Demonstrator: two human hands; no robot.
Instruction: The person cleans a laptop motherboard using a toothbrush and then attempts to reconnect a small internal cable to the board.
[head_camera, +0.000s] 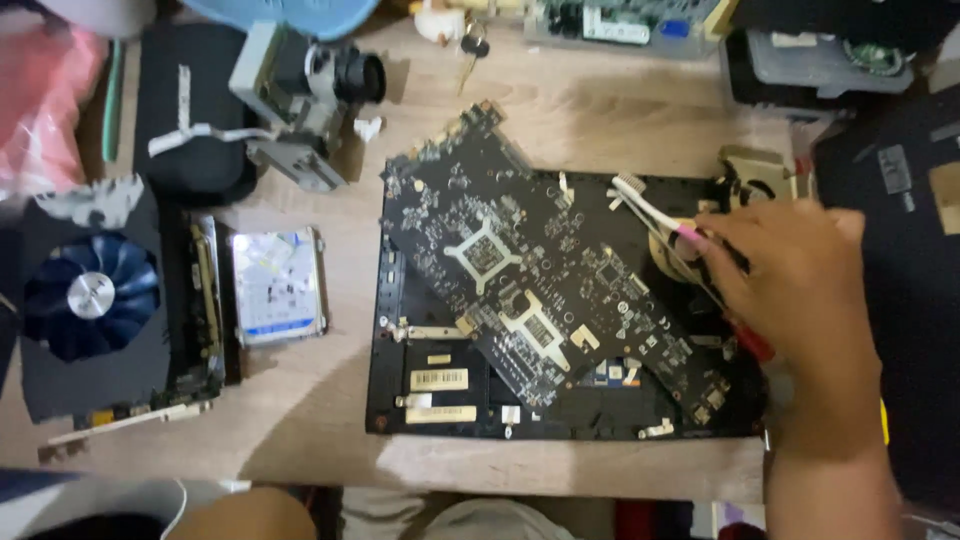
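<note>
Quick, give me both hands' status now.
Right hand: closed on a white toothbrush over the black circuit board.
Left hand: not in view.

This is an electronics repair bench, probably a small workshop or home workspace. A wooden table (600, 110) is crowded with bare computer parts: a black circuit board (550, 270) lying across an opened laptop base (440, 400), a graphics card with a blue fan (95, 300), a hard drive (278, 285), more boards (620, 22) and a small microscope (310, 95).
</note>
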